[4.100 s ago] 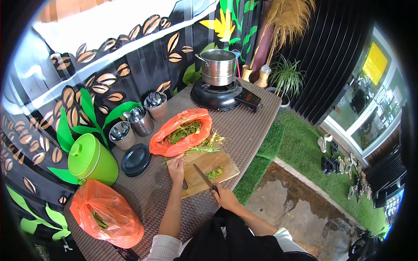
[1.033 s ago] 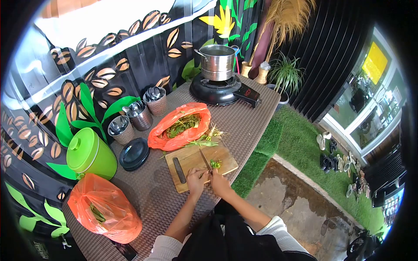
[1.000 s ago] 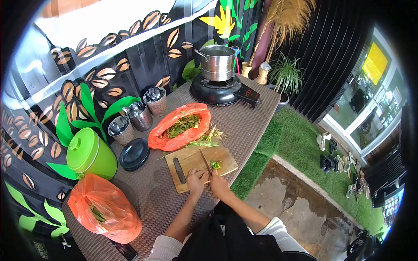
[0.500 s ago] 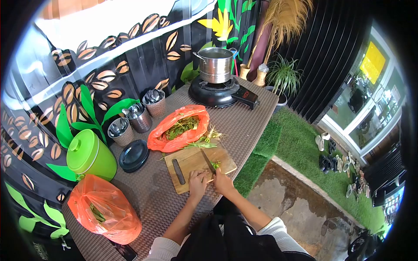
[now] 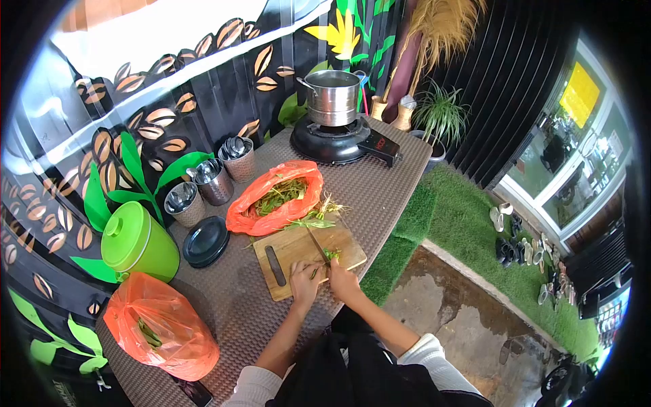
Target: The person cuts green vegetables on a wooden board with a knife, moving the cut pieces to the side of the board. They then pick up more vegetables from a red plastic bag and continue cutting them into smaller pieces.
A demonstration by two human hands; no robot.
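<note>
1. While the left hand [image 5: 307, 279] rested low over the board with its fingers bent, the right hand [image 5: 344, 281] was closed around the handle of the knife [image 5: 316, 243], just beside it. Whether the left fingers gripped any stems was too small to tell. With so little room between hand and edge, careful work called for tucked fingertips and knuckles as the guide.

2. The blade pointed away from the person, its tip toward the board's far side. Short, even strokes, with the tip kept low, would probably have suited that angle.

3. The chopped greens [image 5: 331, 254] lay in a small heap on the cutting board [image 5: 291, 252], just right of the blade. Keeping that heap gathered seemed wise, since it sat toward the board's right-hand side and scraps could have spilled over.

4. The board lay flat on the table [image 5: 264, 319]; the textured top likely helped, though a steady downward press mattered against sliding.

5. Beyond the board's far edge were loose stems [image 5: 325, 214] and an open orange bag [image 5: 261, 225] of greens, best kept clear of the knife tip.
</note>
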